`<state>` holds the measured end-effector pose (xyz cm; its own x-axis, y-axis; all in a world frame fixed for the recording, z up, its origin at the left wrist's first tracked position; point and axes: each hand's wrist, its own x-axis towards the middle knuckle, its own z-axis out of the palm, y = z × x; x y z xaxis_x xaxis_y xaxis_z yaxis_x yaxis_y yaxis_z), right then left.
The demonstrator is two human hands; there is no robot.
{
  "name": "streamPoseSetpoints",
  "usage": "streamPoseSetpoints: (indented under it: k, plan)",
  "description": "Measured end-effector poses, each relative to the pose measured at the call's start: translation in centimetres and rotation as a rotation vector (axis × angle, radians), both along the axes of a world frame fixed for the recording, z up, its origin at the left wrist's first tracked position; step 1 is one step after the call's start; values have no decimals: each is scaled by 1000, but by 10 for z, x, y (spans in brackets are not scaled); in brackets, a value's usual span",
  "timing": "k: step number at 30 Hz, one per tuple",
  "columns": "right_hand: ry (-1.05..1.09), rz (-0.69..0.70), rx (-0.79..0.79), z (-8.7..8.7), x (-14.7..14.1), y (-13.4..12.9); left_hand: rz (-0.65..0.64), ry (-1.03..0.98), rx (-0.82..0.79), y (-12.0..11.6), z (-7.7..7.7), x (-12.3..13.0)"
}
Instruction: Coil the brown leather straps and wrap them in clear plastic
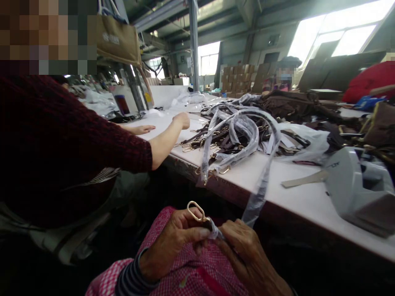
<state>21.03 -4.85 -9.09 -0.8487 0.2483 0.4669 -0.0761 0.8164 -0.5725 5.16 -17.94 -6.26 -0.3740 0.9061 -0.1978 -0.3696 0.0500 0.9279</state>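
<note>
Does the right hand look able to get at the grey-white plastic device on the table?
Probably yes, once free: the right hand is occupied with the plastic-wrapped strap. Nothing appears to block the way to the grey-white plastic device, but it would likely have to rise over the table edge.

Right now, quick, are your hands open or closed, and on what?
Left hand: closed, pinching the end of the strap beside the gold clip.
Right hand: closed, holding the strap too.

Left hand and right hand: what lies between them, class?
In the head view, a short stretch of plastic-wrapped strap lies between the left hand and the right hand.
</note>
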Motion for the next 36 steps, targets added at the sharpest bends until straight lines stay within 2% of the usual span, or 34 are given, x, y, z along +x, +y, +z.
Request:
streamPoseSetpoints:
  k: [6,10,17,24,28,31,36]
  plan:
    - [-128,26,32,-13,2,1,-7,4,-47,1,-4,10]
    - [-108,22,72,-14,1,-1,20,19,-73,1,-8,8]
    - [-167,35,158,-13,-7,-6,88,131,-150,-3,-3,3]
    - [-174,28,133,-15,-8,-7,153,60,-136,-9,0,5]
    - [-151,21,137,-21,-7,-3,194,146,-194,-17,2,2]
    - [-141,6,140,-25,-8,-1,166,156,-182,-22,-3,1]
    - [-92,-16,69,-22,-9,-4,106,10,-37,-15,-18,5]
